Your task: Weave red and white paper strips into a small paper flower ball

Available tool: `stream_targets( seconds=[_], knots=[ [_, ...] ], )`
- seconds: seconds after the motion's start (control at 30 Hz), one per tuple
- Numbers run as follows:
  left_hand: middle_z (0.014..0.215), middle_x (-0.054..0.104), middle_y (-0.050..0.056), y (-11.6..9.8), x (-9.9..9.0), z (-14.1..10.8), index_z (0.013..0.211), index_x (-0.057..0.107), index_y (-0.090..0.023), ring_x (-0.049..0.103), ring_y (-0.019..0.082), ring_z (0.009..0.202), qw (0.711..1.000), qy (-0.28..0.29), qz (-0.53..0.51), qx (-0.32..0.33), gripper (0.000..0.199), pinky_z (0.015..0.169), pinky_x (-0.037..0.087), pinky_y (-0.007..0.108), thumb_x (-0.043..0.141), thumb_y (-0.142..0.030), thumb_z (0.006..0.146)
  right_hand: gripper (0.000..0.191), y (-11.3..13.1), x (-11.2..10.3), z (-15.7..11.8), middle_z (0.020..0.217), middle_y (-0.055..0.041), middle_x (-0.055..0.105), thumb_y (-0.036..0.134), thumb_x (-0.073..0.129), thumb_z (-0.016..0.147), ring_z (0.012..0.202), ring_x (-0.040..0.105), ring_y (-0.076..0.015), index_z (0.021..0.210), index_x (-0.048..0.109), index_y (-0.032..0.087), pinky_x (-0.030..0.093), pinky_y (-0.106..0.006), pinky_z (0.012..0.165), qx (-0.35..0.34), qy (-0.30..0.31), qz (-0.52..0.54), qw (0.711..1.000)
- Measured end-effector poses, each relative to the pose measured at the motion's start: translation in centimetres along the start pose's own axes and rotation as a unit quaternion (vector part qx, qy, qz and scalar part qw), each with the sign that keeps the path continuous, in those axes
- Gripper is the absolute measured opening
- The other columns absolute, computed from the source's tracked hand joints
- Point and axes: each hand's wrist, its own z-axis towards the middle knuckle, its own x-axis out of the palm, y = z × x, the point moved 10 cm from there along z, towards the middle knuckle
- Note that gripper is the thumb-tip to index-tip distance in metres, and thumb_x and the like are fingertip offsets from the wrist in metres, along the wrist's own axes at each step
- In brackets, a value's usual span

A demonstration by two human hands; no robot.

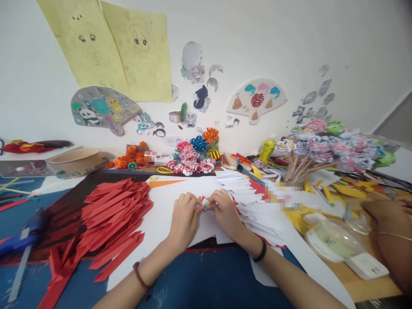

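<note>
My left hand [185, 216] and my right hand [225, 212] meet over a large white paper sheet [167, 201] on the table. Together they pinch a small folded red-and-white paper piece [204, 201] between the fingertips. A heap of folded red paper strips [112, 214] lies to the left of my left hand. A fan of cut white paper strips [244, 195] lies just right of my right hand, partly over red paper.
Small red-and-white paper flowers [191, 167] and colourful paper flower pots [206, 143] stand at the back. A bouquet of paper flowers on sticks [325, 148] is at the right. Another person's arm [391, 231] rests far right beside a clear plastic lid [331, 240]. A blue glue gun [28, 234] lies left.
</note>
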Motion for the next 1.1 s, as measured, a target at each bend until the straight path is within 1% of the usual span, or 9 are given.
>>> stream_targets(
  seconds=[0.13, 0.17, 0.23, 0.3, 0.4, 0.53, 0.77, 0.93, 1.1],
  knots=[
    [0.088, 0.058, 0.003, 0.8, -1.0, 0.4, 0.089, 0.059, -0.019, 0.050, 0.019, 0.082, 0.999, -0.030, -0.031, -0.031, 0.013, 0.074, 0.039, 0.034, 0.047, -0.019, 0.093, 0.009, 0.1, -0.7, 0.4, 0.092, -0.0044, 0.060, 0.028, 0.063, 0.088, 0.090, 0.052, -0.0209, 0.086, 0.062, 0.020, 0.041, -0.036, 0.083, 0.007, -0.007, 0.049, 0.999],
    [0.086, 0.058, 0.003, 1.1, -1.3, 0.5, 0.088, 0.060, -0.019, 0.050, 0.019, 0.082, 0.997, -0.040, -0.051, -0.041, 0.013, 0.075, 0.039, 0.034, 0.048, -0.020, 0.093, 0.021, -0.2, -0.8, 0.5, 0.104, -0.0058, 0.059, 0.032, 0.069, 0.083, 0.096, 0.053, -0.0214, 0.099, 0.062, 0.021, 0.042, -0.038, 0.087, 0.021, -0.005, 0.078, 0.997],
    [0.083, 0.057, 0.002, 1.5, -1.7, 0.8, 0.086, 0.060, -0.020, 0.051, 0.018, 0.081, 0.992, -0.045, -0.102, -0.054, 0.012, 0.075, 0.041, 0.034, 0.050, -0.023, 0.093, 0.065, -1.1, -0.3, 0.6, 0.124, -0.0094, 0.053, 0.037, 0.079, 0.073, 0.103, 0.055, -0.0216, 0.128, 0.048, 0.024, 0.045, -0.038, 0.090, 0.065, 0.026, 0.154, 0.986],
    [0.082, 0.058, 0.002, 1.5, -1.7, 0.9, 0.085, 0.061, -0.020, 0.051, 0.017, 0.080, 0.986, -0.026, -0.154, -0.057, 0.013, 0.073, 0.042, 0.032, 0.052, -0.026, 0.093, 0.089, -1.7, 0.8, 0.3, 0.132, -0.0115, 0.050, 0.039, 0.082, 0.068, 0.103, 0.058, -0.0207, 0.141, 0.033, 0.025, 0.049, -0.035, 0.087, 0.107, 0.083, 0.223, 0.965],
    [0.082, 0.059, 0.002, 1.2, -1.4, 1.0, 0.085, 0.063, -0.020, 0.051, 0.016, 0.078, 0.978, 0.010, -0.199, -0.058, 0.016, 0.071, 0.043, 0.030, 0.053, -0.030, 0.093, 0.074, -1.5, 2.1, 0.1, 0.124, -0.0086, 0.058, 0.039, 0.078, 0.072, 0.103, 0.060, -0.0204, 0.135, 0.044, 0.023, 0.050, -0.033, 0.087, 0.112, 0.153, 0.254, 0.949],
    [0.084, 0.059, 0.002, 1.2, -1.7, 1.1, 0.085, 0.064, -0.020, 0.051, 0.016, 0.080, 0.976, 0.016, -0.209, -0.063, 0.020, 0.071, 0.042, 0.030, 0.054, -0.035, 0.092, 0.054, -0.5, 2.4, 0.1, 0.119, -0.0066, 0.064, 0.034, 0.075, 0.075, 0.108, 0.060, -0.0220, 0.125, 0.058, 0.021, 0.047, -0.036, 0.095, 0.090, 0.176, 0.261, 0.945],
    [0.084, 0.055, 0.002, 1.2, -1.7, 1.1, 0.082, 0.060, -0.020, 0.049, 0.017, 0.083, 0.971, 0.023, -0.227, -0.070, 0.020, 0.077, 0.039, 0.030, 0.053, -0.035, 0.093, 0.054, 1.7, 2.7, -0.4, 0.119, -0.0025, 0.066, 0.027, 0.072, 0.076, 0.113, 0.058, -0.0219, 0.129, 0.059, 0.023, 0.043, -0.036, 0.102, 0.064, 0.221, 0.294, 0.928],
    [0.084, 0.054, 0.002, 1.1, -1.5, 1.1, 0.079, 0.057, -0.020, 0.050, 0.018, 0.085, 0.979, 0.014, -0.190, -0.074, 0.019, 0.079, 0.039, 0.032, 0.051, -0.031, 0.093, 0.052, 1.6, 2.6, -0.4, 0.106, -0.0014, 0.069, 0.024, 0.071, 0.076, 0.103, 0.061, -0.0210, 0.127, 0.060, 0.023, 0.048, -0.033, 0.092, 0.063, 0.213, 0.272, 0.936],
    [0.083, 0.056, 0.002, 1.3, -1.4, 1.1, 0.080, 0.058, -0.020, 0.050, 0.018, 0.083, 0.980, 0.011, -0.181, -0.076, 0.016, 0.075, 0.039, 0.031, 0.053, -0.029, 0.092, 0.053, 2.1, 2.5, -0.4, 0.109, -0.0030, 0.067, 0.021, 0.070, 0.076, 0.099, 0.062, -0.0197, 0.127, 0.059, 0.021, 0.048, -0.032, 0.090, 0.049, 0.215, 0.279, 0.935]
  ],
)
